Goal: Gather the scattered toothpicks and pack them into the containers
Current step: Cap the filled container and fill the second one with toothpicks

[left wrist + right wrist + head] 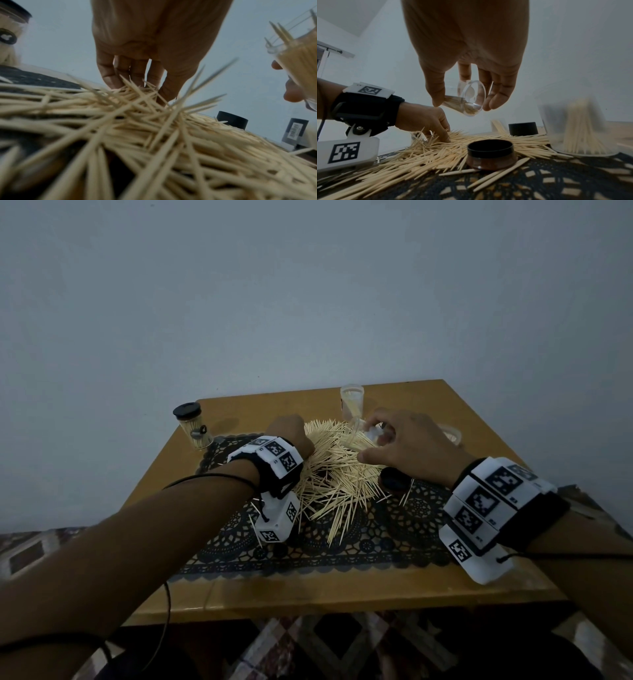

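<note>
A big heap of toothpicks (329, 474) lies on the black lace mat (342, 546). My left hand (142, 89) reaches down into the heap's far left side, and its fingers and thumb pinch a tuft of toothpicks (130, 83). Above the heap's far right side, my right hand (462, 105) grips a small clear container (471, 97). It is tilted on its side and holds some toothpicks. The head view hides the left fingertips behind the left hand (291, 436); the right hand (373, 436) is seen from behind.
A closed jar with a black lid (193, 426) stands at the table's back left. An open clear container (352, 402) stands at the back, another (578, 128) with toothpicks at the right. An upturned black lid (489, 152) sits by the heap, a second lid (523, 128) behind it.
</note>
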